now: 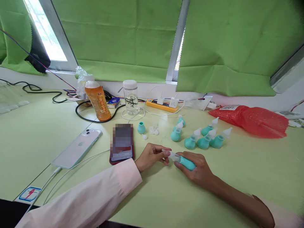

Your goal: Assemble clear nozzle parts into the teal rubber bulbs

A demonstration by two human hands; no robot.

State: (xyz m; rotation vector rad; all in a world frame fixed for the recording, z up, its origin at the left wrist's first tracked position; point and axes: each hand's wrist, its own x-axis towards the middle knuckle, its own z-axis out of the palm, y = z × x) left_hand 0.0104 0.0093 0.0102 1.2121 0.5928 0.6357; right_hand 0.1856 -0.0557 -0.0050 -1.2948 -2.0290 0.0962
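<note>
Between my hands, just above the table, is a teal nasal aspirator with a clear neck and a white tip. My right hand is closed around its teal bulb, which looks squeezed narrow. The fingers of my left hand pinch the white tip at the other end. Beyond my right hand stand several more teal aspirators with whitish tips. A separate teal bulb with an open top stands farther left, beside small clear and white parts.
A dark-screened phone lies left of my left hand, and a white-backed phone on a cable lies farther left. Behind are an orange drink bottle, a clear water bottle, a yellow power strip and a red plastic bag.
</note>
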